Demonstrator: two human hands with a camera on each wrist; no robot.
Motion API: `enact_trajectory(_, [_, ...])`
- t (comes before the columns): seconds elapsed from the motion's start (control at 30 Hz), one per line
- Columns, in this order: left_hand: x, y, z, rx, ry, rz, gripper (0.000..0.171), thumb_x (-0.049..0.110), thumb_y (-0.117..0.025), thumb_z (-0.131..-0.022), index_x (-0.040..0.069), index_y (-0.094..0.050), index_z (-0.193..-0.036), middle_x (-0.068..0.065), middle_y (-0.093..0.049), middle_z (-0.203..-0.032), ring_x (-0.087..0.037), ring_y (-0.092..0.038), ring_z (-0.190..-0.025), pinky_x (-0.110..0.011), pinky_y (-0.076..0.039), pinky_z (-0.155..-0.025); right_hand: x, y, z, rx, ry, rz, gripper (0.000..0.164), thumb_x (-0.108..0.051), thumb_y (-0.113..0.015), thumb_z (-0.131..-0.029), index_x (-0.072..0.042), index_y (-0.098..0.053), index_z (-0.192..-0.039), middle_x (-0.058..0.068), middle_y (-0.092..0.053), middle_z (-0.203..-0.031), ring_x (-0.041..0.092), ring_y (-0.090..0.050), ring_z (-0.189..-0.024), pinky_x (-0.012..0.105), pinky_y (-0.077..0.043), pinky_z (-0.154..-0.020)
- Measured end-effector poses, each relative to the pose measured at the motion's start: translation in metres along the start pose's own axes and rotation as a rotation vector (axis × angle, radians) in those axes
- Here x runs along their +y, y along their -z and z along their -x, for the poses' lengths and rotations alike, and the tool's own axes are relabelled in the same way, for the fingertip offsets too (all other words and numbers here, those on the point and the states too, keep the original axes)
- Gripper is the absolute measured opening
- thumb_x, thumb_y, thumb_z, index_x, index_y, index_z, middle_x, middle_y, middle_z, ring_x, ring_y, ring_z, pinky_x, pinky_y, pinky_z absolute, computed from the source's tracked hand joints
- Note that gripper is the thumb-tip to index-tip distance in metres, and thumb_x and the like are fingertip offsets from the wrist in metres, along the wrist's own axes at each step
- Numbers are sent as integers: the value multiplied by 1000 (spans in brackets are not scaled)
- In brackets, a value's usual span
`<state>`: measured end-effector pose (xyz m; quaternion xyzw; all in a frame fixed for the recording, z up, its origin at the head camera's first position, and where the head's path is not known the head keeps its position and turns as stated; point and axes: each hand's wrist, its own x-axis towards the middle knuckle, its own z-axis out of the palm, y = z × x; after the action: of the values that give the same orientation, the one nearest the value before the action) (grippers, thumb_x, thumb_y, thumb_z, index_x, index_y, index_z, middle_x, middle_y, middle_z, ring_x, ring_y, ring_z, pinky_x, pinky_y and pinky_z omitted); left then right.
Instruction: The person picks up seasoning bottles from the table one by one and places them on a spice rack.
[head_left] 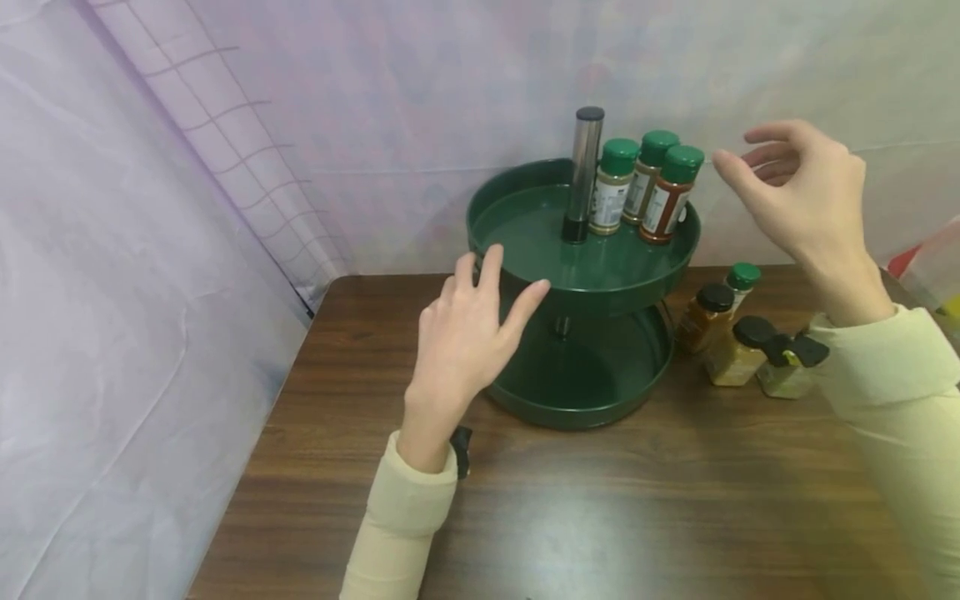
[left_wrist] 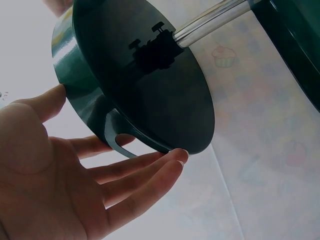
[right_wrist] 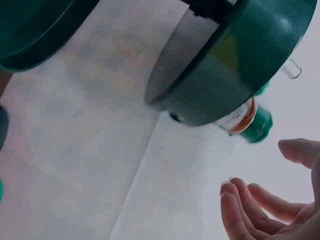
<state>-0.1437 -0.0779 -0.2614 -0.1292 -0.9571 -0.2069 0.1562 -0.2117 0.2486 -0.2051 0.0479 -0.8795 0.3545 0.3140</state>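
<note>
A green two-tier turntable rack [head_left: 592, 300] stands on the table. My left hand [head_left: 465, 333] is at the left side of its upper tray. In the left wrist view its thumb and fingertips touch the tray's outer wall [left_wrist: 82, 80] near a cut-out handle, fingers fairly straight. Three green-capped spice jars stand on the upper tray: one near the pole [head_left: 613, 187], one behind [head_left: 645, 179], and one with red-brown contents [head_left: 667, 200]. To their right, my right hand [head_left: 813, 192] hovers in the air, fingers loosely bent, holding nothing.
Right of the rack stand a dark-capped jar [head_left: 705, 317], a green-capped jar [head_left: 742, 283] and black-capped jars [head_left: 735, 354], partly near my right sleeve. A black object [head_left: 462, 452] shows beside my left cuff. Pale cloth [head_left: 390, 100] hangs behind the table [head_left: 637, 500].
</note>
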Motion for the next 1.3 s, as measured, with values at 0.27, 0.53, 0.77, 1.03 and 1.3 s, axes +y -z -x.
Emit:
enact_trajectory(0.27, [0,0,0,2,-2,8,79,68,-34,-101,11,-34,-156,-21,-42,-149,-37,-57,-121,-53,-54,-85,25,11,2,-32,-99,107,60,-48,-65,-94,-8,-60,-138,14,-72,-115,-20,-45,-72,10,-35,-68])
enact_trajectory(0.53, [-1,-1,1,-6,6,14,79,68,-34,-101,11,-33,-157,-21,-41,-150,-37,-56,-122,-54,-54,-85,51,19,7,-111,-172,189,69,-52,-59,-96,-3,-52,-145,31,-61,-130,-22,-32,-70,39,-46,-92])
enact_trajectory(0.77, [-1,0,0,-1,1,11,79,68,-34,-101,12,-33,-157,-21,-42,-149,-37,-57,-121,-54,-54,-86,77,18,15,-183,-186,226,69,-48,-56,-99,4,-49,-144,37,-58,-127,25,-68,-91,64,-26,-110])
enact_trajectory(1.03, [0,1,0,-7,0,10,79,67,-34,-101,12,-33,-157,-21,-41,-149,-37,-56,-121,-54,-54,-86,103,14,23,-279,-196,209,68,-49,-59,-98,5,-53,-139,36,-59,-125,-10,-55,-76,54,-44,-83])
enact_trajectory(1.3, [0,1,0,-2,-3,2,79,67,-35,-101,12,-34,-156,-21,-43,-148,-37,-58,-119,-53,-54,-86,118,4,26,-338,-185,230,67,-47,-58,-99,10,-54,-133,39,-60,-121,53,-59,-103,63,-44,-81])
